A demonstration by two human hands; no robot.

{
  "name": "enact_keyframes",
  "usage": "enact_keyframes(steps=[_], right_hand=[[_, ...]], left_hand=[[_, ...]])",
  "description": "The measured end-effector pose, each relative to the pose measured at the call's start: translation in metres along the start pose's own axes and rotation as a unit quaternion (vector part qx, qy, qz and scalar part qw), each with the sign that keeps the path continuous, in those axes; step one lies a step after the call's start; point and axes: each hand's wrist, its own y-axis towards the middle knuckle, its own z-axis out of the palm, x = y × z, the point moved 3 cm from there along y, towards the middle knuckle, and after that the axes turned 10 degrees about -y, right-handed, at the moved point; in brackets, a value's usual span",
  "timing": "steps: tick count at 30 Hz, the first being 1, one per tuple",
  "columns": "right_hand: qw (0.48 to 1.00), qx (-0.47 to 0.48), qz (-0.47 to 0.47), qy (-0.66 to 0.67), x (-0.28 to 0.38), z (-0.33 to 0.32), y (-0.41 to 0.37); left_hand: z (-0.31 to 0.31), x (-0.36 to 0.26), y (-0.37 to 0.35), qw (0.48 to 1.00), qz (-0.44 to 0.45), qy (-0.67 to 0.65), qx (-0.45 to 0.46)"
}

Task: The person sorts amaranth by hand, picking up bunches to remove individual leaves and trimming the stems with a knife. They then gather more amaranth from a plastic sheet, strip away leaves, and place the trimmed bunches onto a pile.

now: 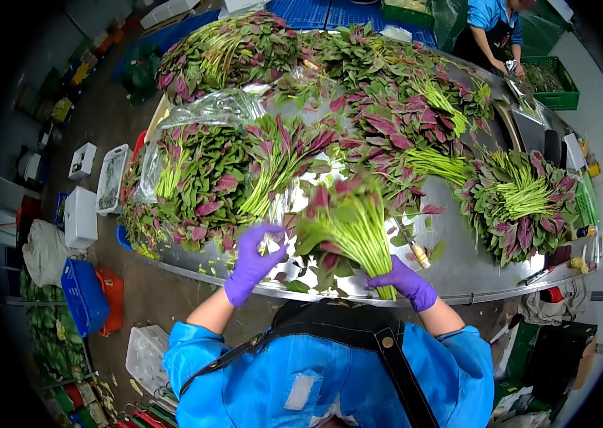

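Note:
My right hand (403, 280), in a purple glove, is closed around the lower stems of a bunch of red amaranth (351, 227). The bunch stands tilted over the near edge of the metal table (451, 265), its leafy top blurred and pointing away from me. Left of it, my gloved left hand (255, 260) is apart from the bunch, its fingers curved and spread with nothing visible in them. A knife with a wooden handle (421, 255) lies just beyond my right hand. Loose leaves are scattered beneath the held bunch.
Amaranth piles (201, 178) cover the left side; another bunch (526, 192) lies at the right. Clear plastic (209, 110) drapes over the far-left greens. A co-worker (490, 32) handles something beside a green crate (555, 85). White boxes (82, 217) and a blue crate (86, 296) stand on the left floor.

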Motion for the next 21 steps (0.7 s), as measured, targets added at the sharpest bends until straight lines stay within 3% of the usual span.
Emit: enact_keyframes(steps=[1, 2, 3, 4, 5, 7, 10, 13, 15, 18, 19, 21], right_hand=[[1.0, -0.002, -0.004, -0.002, 0.01, 0.003, 0.005], [0.999, -0.04, 0.003, -0.01, 0.017, 0.006, 0.012], [0.997, -0.076, 0.012, -0.017, 0.021, 0.011, 0.017], [0.998, -0.068, -0.014, 0.001, 0.018, 0.017, 0.028], [0.997, -0.05, 0.012, 0.063, 0.016, 0.025, 0.034], [0.996, -0.031, 0.023, 0.083, -0.012, 0.036, 0.057], [0.993, -0.016, 0.035, 0.109, -0.039, 0.039, 0.069], [0.997, -0.038, 0.009, 0.062, -0.051, 0.034, 0.064], [0.979, -0.016, 0.056, 0.197, -0.05, 0.03, 0.054], [0.967, 0.018, 0.06, 0.247, -0.044, 0.035, 0.049], [0.964, 0.028, 0.054, 0.259, -0.043, 0.039, 0.05], [0.994, 0.0, -0.01, 0.105, -0.056, 0.048, 0.06]], left_hand=[[0.019, 0.009, -0.008, 0.99, -0.028, -0.096, 0.096], [0.043, 0.011, -0.021, 0.91, -0.273, -0.23, 0.212], [0.072, 0.026, -0.033, 0.851, -0.267, -0.353, 0.283], [0.095, 0.027, -0.038, 0.795, -0.289, -0.441, 0.3], [0.117, 0.051, -0.044, 0.758, -0.353, -0.445, 0.322], [0.148, 0.051, -0.047, 0.628, -0.381, -0.66, 0.159], [0.169, 0.102, -0.065, 0.62, -0.423, -0.654, 0.095], [0.139, 0.08, -0.068, 0.576, -0.492, -0.651, 0.052], [0.128, 0.083, -0.07, 0.546, -0.482, -0.685, 0.018], [0.124, 0.082, -0.069, 0.51, -0.486, -0.71, 0.008], [0.126, 0.08, -0.068, 0.509, -0.486, -0.71, 0.008], [0.135, 0.072, -0.066, 0.617, -0.488, -0.613, 0.074]])
